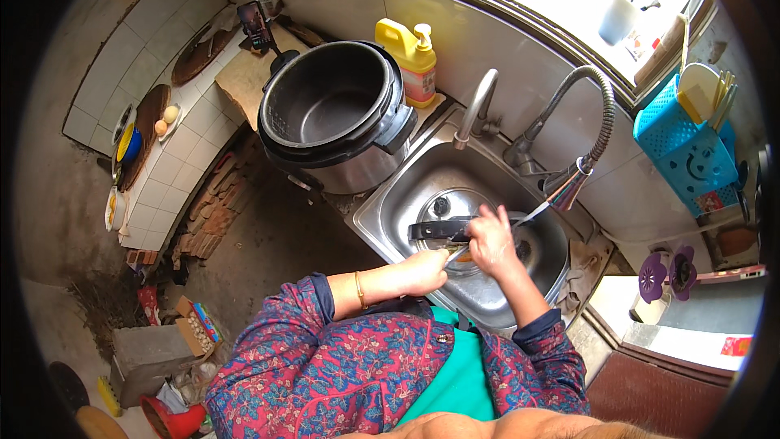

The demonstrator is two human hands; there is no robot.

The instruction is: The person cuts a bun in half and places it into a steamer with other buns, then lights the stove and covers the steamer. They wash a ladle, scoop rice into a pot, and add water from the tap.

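A round pot lid (426, 213) with a long black handle (436, 230) lies in the stainless steel sink (390, 219). My left hand (426, 271) is closed at the lid's near edge, its fingertips mostly hidden. Over the right end of the handle is my right hand (490, 244), wet, with some fingers raised and apart. What lies under its palm is hidden. A thin pale stream, apparently water, runs from the flexible faucet (600, 97) past my right hand towards my left.
A large electric pressure cooker (332, 110), lidless, stands left of the sink beside a yellow pump jug (411, 61). A second faucet (478, 103) arches over the basin. A blue utensil basket (688, 140) hangs at right. A cloth (579, 274) drapes the sink's right edge.
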